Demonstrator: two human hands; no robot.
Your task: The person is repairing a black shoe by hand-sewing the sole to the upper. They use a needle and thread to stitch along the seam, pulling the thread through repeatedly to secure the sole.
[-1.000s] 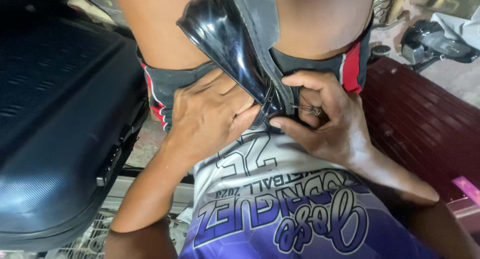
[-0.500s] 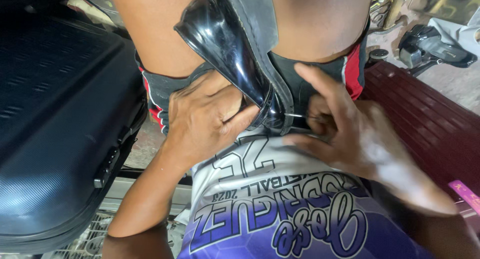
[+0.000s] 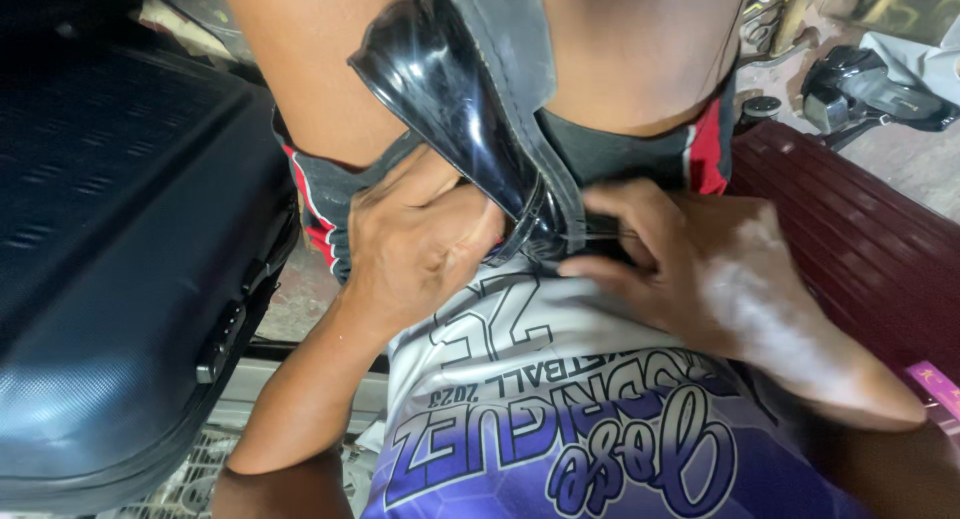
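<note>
Head view: glossy black shoe (image 3: pixel 455 99) clamped between the knees.
Left hand (image 3: pixel 415 244) grips its heel end; right hand (image 3: pixel 700 279) pinches something hidden there, blurred.

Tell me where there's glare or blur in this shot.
Head view: bright glare streaks run along the glossy black shoe; the right hand looks motion-smeared, with a pale blown-out patch on its back; the left hand is sharper; the dark suitcase sits in shadow but shows its texture.

Dim daylight, shoe (image 3: pixel 450 99) glare, slight blur
</note>
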